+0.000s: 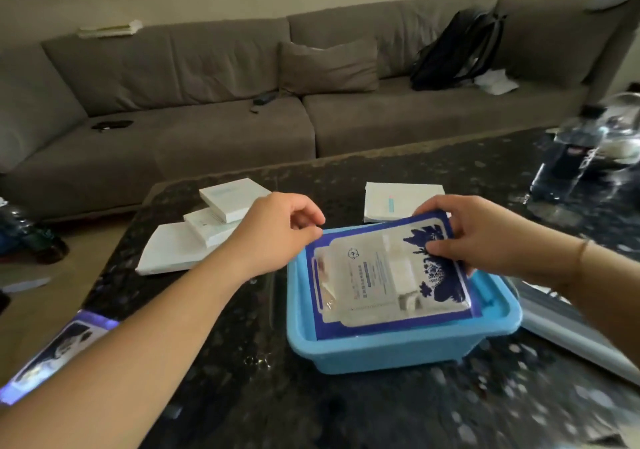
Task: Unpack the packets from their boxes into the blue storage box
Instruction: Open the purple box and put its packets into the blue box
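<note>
The blue storage box (388,350) stands on the dark table in front of me. A blue and white packet (384,275) lies tilted across its top, over other packets underneath. My right hand (481,234) grips the packet's far right end, thumb on top and fingers curled over the edge. My left hand (277,230) hovers at the box's far left corner with loosely curled fingers; whether it touches the packet's corner is unclear. White boxes (207,230) lie stacked to the left, and another white box (398,201) sits behind the storage box.
A blue and white packet box (52,355) lies at the table's near left edge under my left forearm. A clear water bottle (568,158) stands at the far right. A grey flat lid (568,338) rests right of the storage box. A grey sofa (242,102) lies beyond.
</note>
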### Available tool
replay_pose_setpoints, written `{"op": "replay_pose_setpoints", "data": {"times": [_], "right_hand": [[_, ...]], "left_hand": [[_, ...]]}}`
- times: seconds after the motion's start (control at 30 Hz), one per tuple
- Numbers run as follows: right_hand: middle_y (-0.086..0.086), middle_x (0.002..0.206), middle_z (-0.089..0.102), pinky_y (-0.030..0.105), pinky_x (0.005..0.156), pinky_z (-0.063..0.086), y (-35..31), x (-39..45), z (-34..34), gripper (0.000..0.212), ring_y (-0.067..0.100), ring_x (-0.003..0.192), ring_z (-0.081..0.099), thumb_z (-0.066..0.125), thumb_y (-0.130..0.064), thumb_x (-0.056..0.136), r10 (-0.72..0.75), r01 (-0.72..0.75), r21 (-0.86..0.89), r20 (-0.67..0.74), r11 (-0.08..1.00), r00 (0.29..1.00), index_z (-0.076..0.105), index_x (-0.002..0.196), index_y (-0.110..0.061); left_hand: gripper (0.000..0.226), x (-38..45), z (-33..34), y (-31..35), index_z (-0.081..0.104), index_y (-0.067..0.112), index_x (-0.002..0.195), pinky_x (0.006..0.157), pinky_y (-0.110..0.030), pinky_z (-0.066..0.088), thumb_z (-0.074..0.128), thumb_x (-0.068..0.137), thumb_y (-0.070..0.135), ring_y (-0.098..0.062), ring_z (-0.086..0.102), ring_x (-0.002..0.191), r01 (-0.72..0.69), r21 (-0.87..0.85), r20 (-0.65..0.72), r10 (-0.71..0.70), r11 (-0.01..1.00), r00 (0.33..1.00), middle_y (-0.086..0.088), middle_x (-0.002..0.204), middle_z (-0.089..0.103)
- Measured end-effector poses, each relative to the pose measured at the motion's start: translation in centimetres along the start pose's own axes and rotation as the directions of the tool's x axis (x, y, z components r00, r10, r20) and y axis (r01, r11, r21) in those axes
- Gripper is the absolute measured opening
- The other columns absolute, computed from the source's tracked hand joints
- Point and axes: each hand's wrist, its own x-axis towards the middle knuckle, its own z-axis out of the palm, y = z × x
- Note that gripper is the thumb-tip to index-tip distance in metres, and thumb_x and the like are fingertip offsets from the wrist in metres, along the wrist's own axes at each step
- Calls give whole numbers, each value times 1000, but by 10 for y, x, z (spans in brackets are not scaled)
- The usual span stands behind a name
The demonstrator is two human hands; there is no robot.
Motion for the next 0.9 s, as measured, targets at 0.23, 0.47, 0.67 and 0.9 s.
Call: {"op": "replay_pose_setpoints", "data": {"times": [0.23, 0.47, 0.67, 0.9], "right_hand": [[-4, 94, 68, 30, 60, 62, -3, 23, 26, 27, 14, 79, 71, 71, -14, 87, 89, -73, -143, 107, 987, 990, 59, 104, -30], [-1, 91, 64, 26, 47, 57, 8, 40, 48, 27, 16, 75, 65, 72, -10, 84, 201, -151, -287, 154, 946, 967, 56, 97, -27], [1, 106, 59, 23, 47, 55, 8, 43, 59, 50, 21, 90, 63, 73, -16, 84, 310, -220, -392, 184, 893, 933, 51, 129, -20], [-8, 100, 54, 18, 65, 46, 0, 33, 55, 62, 14, 89, 59, 74, -36, 83, 272, -115, -559, 206, 821, 940, 42, 135, -22]], "left_hand": [[9, -1, 3, -21, 69, 32, 95, 69, -11, 45, 69, 90, 24, -4, 62, 84, -69, 24, 11, 69, 997, 998, 16, 89, 66], [6, 1, 8, -35, 70, 32, 93, 71, -13, 49, 70, 89, 28, -4, 63, 83, -122, -32, 7, 122, 992, 992, 15, 86, 68], [6, 1, 10, -37, 70, 32, 95, 67, -8, 46, 69, 90, 29, -5, 61, 83, -128, -32, 5, 128, 991, 992, 15, 87, 67], [8, -3, 9, -36, 70, 30, 98, 66, -3, 45, 69, 91, 29, 0, 60, 87, -134, -30, 16, 134, 991, 991, 17, 91, 66]]}}
